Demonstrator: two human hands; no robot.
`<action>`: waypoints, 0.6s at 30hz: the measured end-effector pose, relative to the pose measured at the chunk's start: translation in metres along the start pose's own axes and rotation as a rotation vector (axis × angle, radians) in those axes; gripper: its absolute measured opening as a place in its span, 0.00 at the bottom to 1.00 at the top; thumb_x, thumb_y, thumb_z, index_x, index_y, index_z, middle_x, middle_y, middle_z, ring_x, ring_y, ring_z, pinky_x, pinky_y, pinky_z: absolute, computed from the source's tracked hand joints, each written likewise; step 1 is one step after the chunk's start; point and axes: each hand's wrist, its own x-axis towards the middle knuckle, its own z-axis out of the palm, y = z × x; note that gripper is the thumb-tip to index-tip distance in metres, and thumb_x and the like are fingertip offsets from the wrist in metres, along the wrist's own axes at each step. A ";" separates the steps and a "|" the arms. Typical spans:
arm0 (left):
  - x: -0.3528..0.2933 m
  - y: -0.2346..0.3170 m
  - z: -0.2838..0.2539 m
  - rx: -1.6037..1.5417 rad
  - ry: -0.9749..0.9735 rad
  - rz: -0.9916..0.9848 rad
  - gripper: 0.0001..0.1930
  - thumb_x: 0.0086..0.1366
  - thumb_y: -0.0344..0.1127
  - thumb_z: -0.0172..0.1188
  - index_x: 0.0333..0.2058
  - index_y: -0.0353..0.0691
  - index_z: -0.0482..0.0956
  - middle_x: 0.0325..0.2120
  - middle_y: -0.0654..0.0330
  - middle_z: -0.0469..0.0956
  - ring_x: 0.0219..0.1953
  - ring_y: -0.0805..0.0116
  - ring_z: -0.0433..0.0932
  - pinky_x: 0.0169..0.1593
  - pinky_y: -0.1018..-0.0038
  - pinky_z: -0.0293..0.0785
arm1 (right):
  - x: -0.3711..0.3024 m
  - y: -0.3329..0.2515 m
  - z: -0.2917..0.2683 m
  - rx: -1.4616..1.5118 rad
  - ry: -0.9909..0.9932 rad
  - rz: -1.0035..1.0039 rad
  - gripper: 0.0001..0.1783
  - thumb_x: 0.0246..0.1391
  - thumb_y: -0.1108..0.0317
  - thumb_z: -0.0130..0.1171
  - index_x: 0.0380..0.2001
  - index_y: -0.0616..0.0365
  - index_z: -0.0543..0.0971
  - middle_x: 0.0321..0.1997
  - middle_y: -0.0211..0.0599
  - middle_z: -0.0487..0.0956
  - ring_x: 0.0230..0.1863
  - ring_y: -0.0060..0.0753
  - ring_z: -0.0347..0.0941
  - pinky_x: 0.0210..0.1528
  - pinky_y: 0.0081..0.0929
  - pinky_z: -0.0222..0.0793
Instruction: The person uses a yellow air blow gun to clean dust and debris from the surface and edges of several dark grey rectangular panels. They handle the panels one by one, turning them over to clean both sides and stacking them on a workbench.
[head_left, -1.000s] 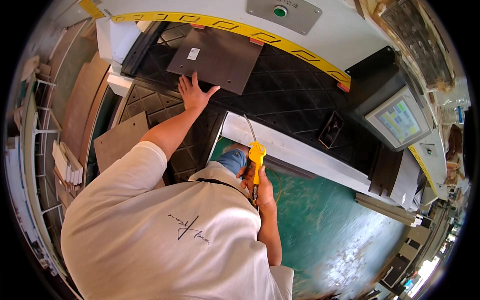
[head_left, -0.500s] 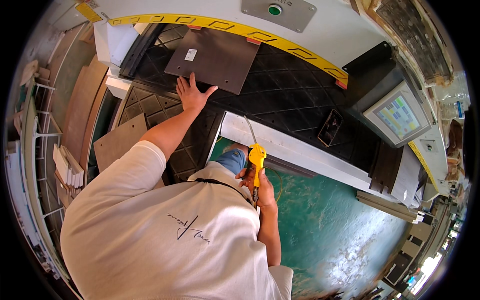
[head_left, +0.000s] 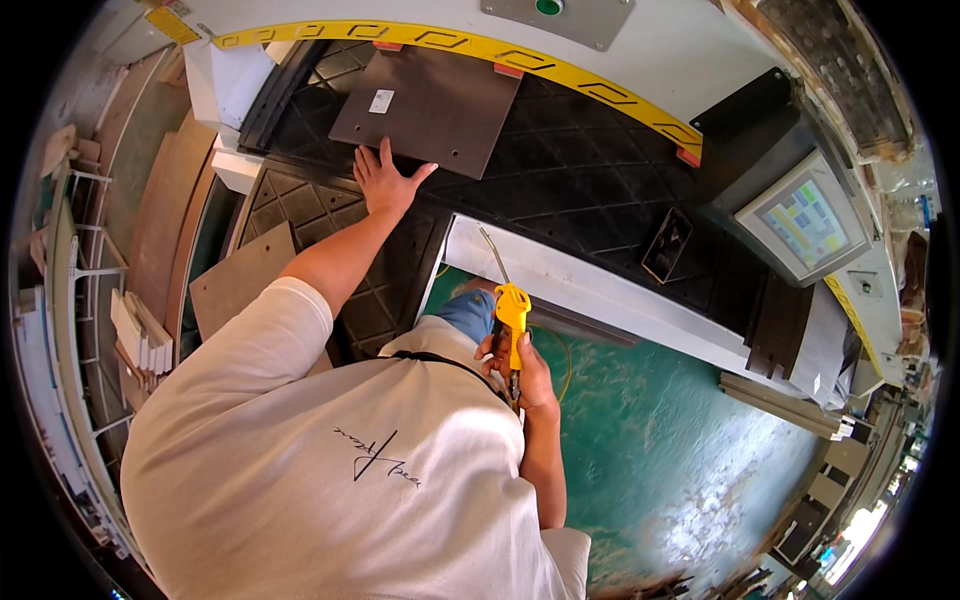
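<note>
My left hand [head_left: 384, 185], fingers spread, rests with its fingertips at the near edge of a dark brown panel [head_left: 430, 110]. The panel lies flat on a black quilted-pattern bed [head_left: 570, 185]; it bears a small white label [head_left: 381, 101] and has small holes near its near edge. In my right hand [head_left: 530, 372] is a yellow air blow gun [head_left: 513, 320], held upright in front of my body with its thin metal nozzle toward the bed. My fingers wrap round its handle, and a thin yellowish hose [head_left: 568, 365] curves beside it.
A yellow strip [head_left: 440, 40] with red blocks runs along the machine's white front. A phone [head_left: 665, 245] lies on the bed at right, near a touchscreen monitor [head_left: 805, 222]. Another brown panel [head_left: 243, 278] leans at left, by stacked boards [head_left: 140, 330]. The floor [head_left: 650, 440] is green.
Little differs. The view has shifted slightly. My left hand stays at the panel's near edge, and the blow gun stays in my right hand, its nozzle tilted a bit more to the left.
</note>
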 end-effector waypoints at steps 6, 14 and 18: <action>0.000 -0.001 0.000 0.003 -0.020 -0.012 0.60 0.53 0.82 0.64 0.73 0.43 0.62 0.70 0.23 0.58 0.76 0.28 0.52 0.77 0.40 0.46 | -0.001 0.000 0.000 0.007 0.044 -0.039 0.33 0.77 0.38 0.39 0.64 0.57 0.69 0.48 0.42 0.78 0.51 0.40 0.76 0.48 0.38 0.73; 0.000 -0.001 0.000 0.014 0.021 0.012 0.60 0.52 0.82 0.64 0.71 0.42 0.63 0.69 0.21 0.58 0.75 0.26 0.54 0.76 0.39 0.49 | -0.006 0.000 -0.006 0.072 0.088 -0.076 0.35 0.75 0.37 0.43 0.57 0.61 0.74 0.46 0.41 0.80 0.48 0.36 0.77 0.47 0.35 0.73; 0.001 0.002 -0.004 0.014 -0.004 0.004 0.59 0.54 0.81 0.65 0.72 0.40 0.63 0.69 0.22 0.59 0.75 0.26 0.53 0.75 0.39 0.49 | -0.013 -0.009 -0.009 0.074 0.066 -0.058 0.37 0.75 0.38 0.44 0.69 0.60 0.65 0.42 0.41 0.77 0.45 0.39 0.76 0.44 0.34 0.71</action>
